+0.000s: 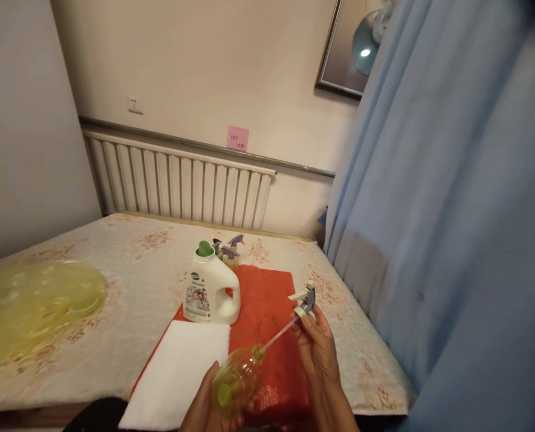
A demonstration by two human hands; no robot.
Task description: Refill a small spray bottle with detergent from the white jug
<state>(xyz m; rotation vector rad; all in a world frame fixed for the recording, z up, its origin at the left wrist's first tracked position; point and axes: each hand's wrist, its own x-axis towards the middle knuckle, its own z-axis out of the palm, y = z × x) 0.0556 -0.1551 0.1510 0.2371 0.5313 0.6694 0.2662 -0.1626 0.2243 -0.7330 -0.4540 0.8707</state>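
The left hand wraps a clear yellow-green plastic spray bottle at the near edge; the right hand pinches its grey-and-white trigger sprayer head, lifted out, dip tube still inside the neck; a white detergent jug stands farther back on the red cloth.

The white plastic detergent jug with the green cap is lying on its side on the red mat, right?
Not quite: the head view shows the white plastic detergent jug with the green cap standing upright, not lying on its side. It does stand on the red mat.
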